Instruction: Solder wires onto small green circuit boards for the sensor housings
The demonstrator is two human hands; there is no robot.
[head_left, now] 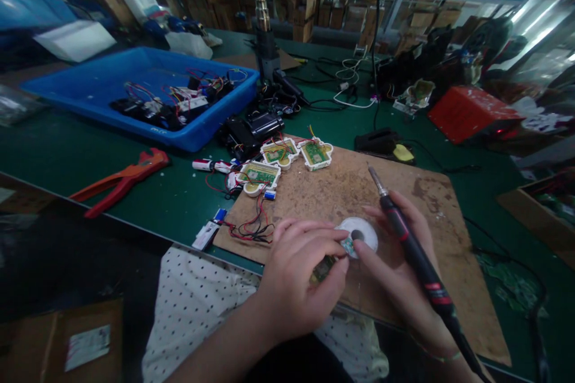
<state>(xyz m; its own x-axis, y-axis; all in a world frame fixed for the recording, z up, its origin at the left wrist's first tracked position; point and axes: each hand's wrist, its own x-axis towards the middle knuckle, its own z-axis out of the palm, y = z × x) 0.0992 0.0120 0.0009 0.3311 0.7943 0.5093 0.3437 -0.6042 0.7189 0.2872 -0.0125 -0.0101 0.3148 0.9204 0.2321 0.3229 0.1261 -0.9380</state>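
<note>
My left hand [303,269] is closed around a small circuit board [321,270], mostly hidden by the fingers. Lying across my right hand [406,269] is a black and red soldering iron [402,230], its metal tip pointing up and away from me. The right thumb and the left fingertips meet at a tiny green piece [348,245] over a white solder spool [367,233]. Beyond the hands, several white-framed circuit boards [315,154] with thin red and black wires rest on the brown work board [345,182].
A blue tray [179,137] of wired parts stands at the back left, near red-handled pliers [130,179]. Behind is a heat gun [265,42]. A red box [471,114] and a black iron stand with yellow sponge [403,153] are right of centre. Cables run along the right.
</note>
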